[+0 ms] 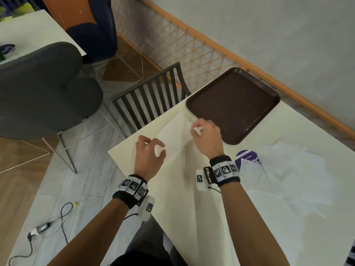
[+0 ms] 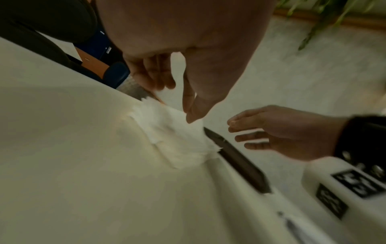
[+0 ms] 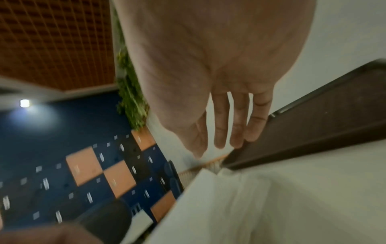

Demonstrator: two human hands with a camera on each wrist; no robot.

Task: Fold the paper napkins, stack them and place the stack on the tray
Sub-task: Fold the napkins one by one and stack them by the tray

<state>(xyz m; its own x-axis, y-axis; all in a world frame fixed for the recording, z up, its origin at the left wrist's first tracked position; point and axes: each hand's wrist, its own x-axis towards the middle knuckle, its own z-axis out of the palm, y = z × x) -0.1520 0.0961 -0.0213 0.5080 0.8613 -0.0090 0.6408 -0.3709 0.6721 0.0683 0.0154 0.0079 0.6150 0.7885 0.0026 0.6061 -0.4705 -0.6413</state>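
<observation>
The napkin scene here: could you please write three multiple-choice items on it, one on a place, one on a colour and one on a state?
1. Where does the tray sit?
A. on the table, beyond the hands
B. on the floor
C. on the grey chair

2. What colour is the tray?
A. white
B. dark brown
C. green

3. What lies on the tray now?
A. a stack of napkins
B. a cup
C. nothing

Answers:
1 A, as the head view shows it on the white table, past the napkin under the left hand and right hand.
2 B, as its surface and rim are dark brown.
3 C, as its surface is bare and the napkin still lies on the table.
</observation>
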